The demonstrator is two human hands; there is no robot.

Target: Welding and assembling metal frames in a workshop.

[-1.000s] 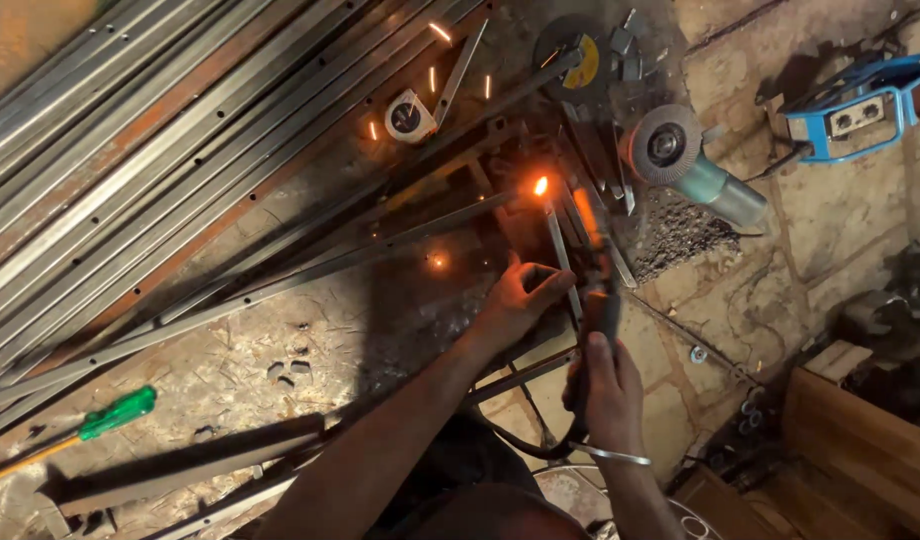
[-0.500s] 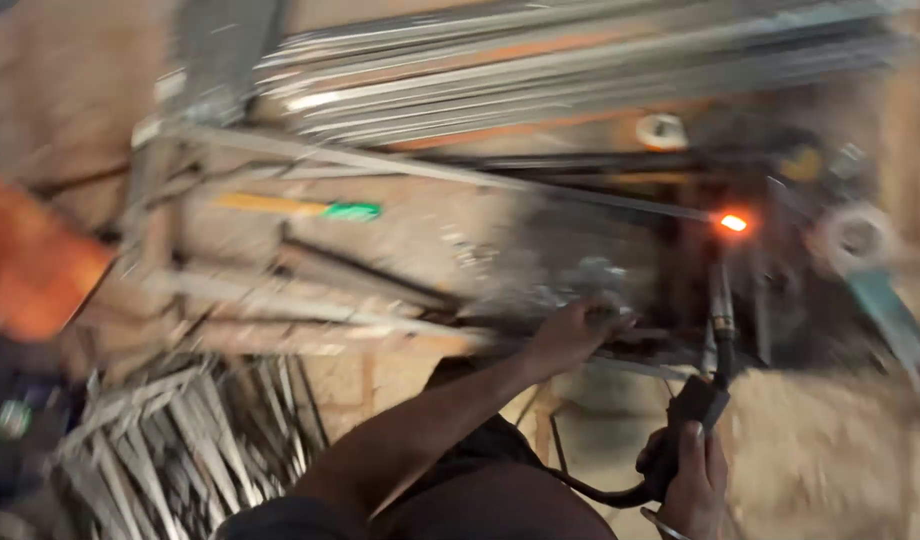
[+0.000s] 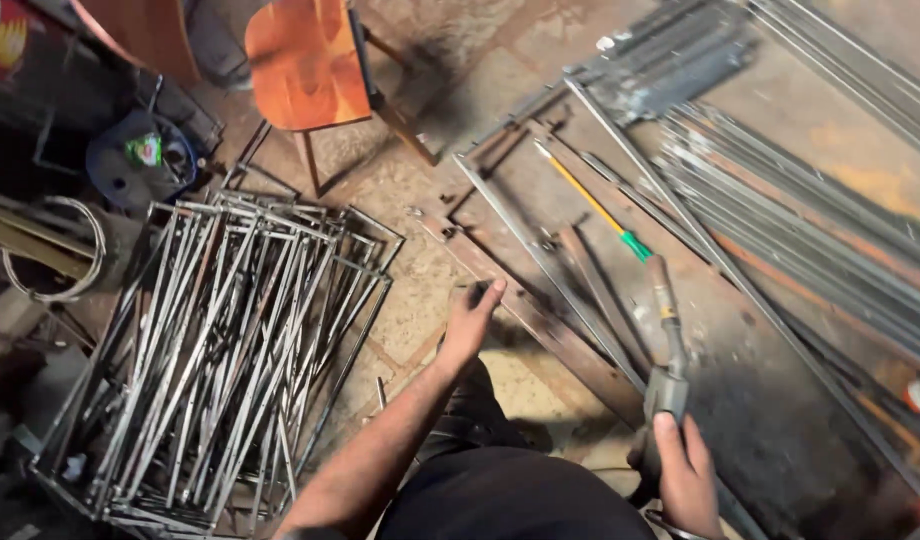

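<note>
Stone workshop floor [image 3: 420, 290]; right hand [image 3: 685, 478] grip pinching welding torch [image 3: 666, 345]; left hand [image 3: 470, 320] spread, pressing flat bar [image 3: 570, 345].

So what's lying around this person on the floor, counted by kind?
Hands: 2, left hand on a flat metal bar, right hand gripping a welding holder
Orange chairs: 1
Screwdrivers: 1
Piles of welded wire frames: 1
Loose rods: too many to count
Total counted: 7

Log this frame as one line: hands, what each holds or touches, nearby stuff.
left hand: resting on flat steel bar | right hand: gripping welding holder | nearby: stacked wire frames, orange chair
</note>
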